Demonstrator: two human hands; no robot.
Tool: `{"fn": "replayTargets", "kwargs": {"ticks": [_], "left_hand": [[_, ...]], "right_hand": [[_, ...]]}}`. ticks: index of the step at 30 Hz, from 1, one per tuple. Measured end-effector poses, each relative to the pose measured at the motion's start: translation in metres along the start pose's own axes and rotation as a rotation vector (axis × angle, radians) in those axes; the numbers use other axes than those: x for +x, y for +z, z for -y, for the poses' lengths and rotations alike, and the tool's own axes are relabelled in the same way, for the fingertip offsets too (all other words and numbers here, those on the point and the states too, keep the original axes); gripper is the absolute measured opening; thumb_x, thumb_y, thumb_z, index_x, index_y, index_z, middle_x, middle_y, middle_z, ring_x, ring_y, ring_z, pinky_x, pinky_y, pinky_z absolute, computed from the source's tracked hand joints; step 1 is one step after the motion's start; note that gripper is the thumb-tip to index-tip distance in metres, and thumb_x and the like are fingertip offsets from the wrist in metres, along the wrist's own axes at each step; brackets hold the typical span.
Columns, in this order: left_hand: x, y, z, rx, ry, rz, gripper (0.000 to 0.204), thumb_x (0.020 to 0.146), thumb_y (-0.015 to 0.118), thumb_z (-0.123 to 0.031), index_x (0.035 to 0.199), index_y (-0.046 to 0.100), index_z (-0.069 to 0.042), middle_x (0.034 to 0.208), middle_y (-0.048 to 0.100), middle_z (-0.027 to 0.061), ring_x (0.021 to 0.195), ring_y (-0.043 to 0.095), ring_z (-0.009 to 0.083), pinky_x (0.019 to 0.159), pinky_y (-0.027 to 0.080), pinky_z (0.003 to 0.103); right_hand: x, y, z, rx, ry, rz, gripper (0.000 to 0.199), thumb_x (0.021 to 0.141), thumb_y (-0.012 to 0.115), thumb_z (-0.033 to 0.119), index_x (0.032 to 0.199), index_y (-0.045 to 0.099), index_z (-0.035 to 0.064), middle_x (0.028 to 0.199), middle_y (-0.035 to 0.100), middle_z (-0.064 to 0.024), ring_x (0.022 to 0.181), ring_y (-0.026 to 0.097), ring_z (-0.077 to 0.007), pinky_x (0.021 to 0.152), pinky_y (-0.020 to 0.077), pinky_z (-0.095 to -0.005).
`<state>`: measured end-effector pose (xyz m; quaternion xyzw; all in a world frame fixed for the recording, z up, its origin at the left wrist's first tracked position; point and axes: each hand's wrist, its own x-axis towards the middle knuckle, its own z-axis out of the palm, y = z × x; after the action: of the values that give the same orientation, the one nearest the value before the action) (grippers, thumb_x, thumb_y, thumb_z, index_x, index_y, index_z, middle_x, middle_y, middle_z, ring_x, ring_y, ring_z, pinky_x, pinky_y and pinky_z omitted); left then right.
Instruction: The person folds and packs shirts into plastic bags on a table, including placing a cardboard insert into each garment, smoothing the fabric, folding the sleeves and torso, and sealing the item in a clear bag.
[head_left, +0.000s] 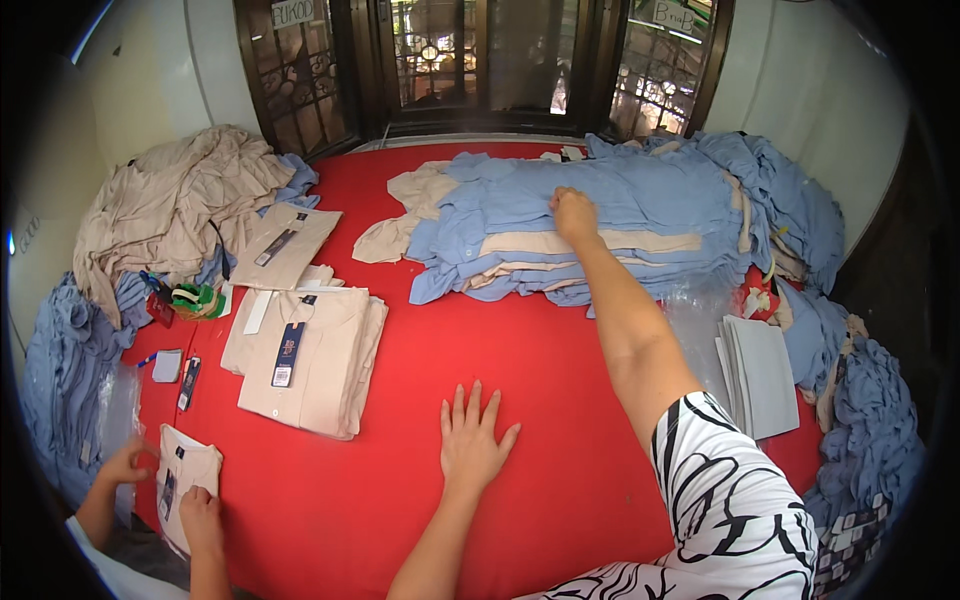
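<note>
Blue garments (630, 190), layered with beige ones, form a broad stack on the far side of the red counter (560, 400), near the barred windows (435, 55). The right grip (574, 214) rests over this stack, its fingers curled inward; whether it has hold of any cloth cannot be told. The left grip (470, 437) lies palm down on the bare counter, fingers spread, holding nothing. At left, folded beige shirts (345, 370) lie in a stack, with a dark tag (288, 355) on the topmost; behind them rises a loose beige heap (180, 190). At right, white sheets (765, 375) stand beside clear plastic (695, 315), near a crumpled blue heap (865, 410). Lower left, a co-worker's hands (202, 520) are at a single folded beige shirt (198, 465), one touching it and the other just beside it.
</note>
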<state>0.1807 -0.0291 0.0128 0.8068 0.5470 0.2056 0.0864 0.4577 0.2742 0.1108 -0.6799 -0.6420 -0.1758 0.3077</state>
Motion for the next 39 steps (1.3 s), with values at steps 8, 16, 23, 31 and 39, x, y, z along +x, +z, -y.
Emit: {"fn": "replayTargets", "kwargs": {"ticks": [8, 16, 23, 31, 39], "left_hand": [[-0.014, 0.032, 0.059, -1.245, -0.196, -0.189, 0.062, 0.101, 0.042, -0.053, 0.147, 0.041, -0.011, 0.149, 0.043, 0.0171, 0.131, 0.048, 0.0331, 0.116, 0.028, 0.046], [-0.076, -0.057, 0.035, -1.247, -0.459, 0.457, 0.048, 0.086, 0.07, -0.005, 0.132, 0.055, -0.002, 0.114, 0.067, 0.0104, 0.105, 0.063, 0.0191, 0.094, 0.05, 0.033], [-0.17, -0.147, 0.107, -0.85, -0.397, -0.427, 0.018, 0.091, 0.059, -0.003, 0.109, 0.062, 0.001, 0.096, 0.064, 0.0016, 0.09, 0.057, 0.0108, 0.083, 0.045, 0.026], [-0.271, -0.138, 0.096, -0.127, -0.779, -0.264, 0.053, 0.09, 0.066, -0.027, 0.134, 0.051, -0.001, 0.132, 0.05, 0.023, 0.117, 0.054, 0.0348, 0.1, 0.043, 0.046], [-0.227, -0.1, 0.106, -0.244, -0.723, -0.205, 0.043, 0.095, 0.061, -0.026, 0.125, 0.056, 0.004, 0.117, 0.058, 0.0173, 0.103, 0.059, 0.0246, 0.089, 0.048, 0.036]], "right_hand": [[-0.18, -0.169, 0.092, 0.39, -0.261, 0.43, 0.015, 0.085, 0.057, -0.003, 0.099, 0.06, 0.0012, 0.092, 0.068, -0.0229, 0.087, 0.066, -0.0414, 0.074, 0.0515, -0.047], [-0.365, -0.207, 0.105, 0.709, -0.227, 0.339, 0.037, 0.092, 0.059, 0.014, 0.128, 0.056, 0.0045, 0.134, 0.054, -0.0162, 0.129, 0.047, -0.0368, 0.107, 0.0364, -0.05], [-0.471, -0.277, 0.054, 0.017, -0.086, 0.591, 0.058, 0.089, 0.063, 0.041, 0.133, 0.054, 0.0058, 0.139, 0.05, -0.013, 0.124, 0.046, -0.0316, 0.104, 0.0321, -0.0517], [-0.444, -0.303, 0.05, 0.266, 0.024, 0.711, 0.029, 0.092, 0.061, 0.029, 0.1, 0.07, 0.0019, 0.101, 0.067, -0.0131, 0.1, 0.056, -0.0345, 0.086, 0.0428, -0.0436], [-0.423, -0.184, 0.215, 0.4, -0.452, 0.822, 0.039, 0.087, 0.068, 0.029, 0.116, 0.062, 0.0032, 0.116, 0.062, -0.0199, 0.111, 0.057, -0.0339, 0.093, 0.0407, -0.0497]]}}
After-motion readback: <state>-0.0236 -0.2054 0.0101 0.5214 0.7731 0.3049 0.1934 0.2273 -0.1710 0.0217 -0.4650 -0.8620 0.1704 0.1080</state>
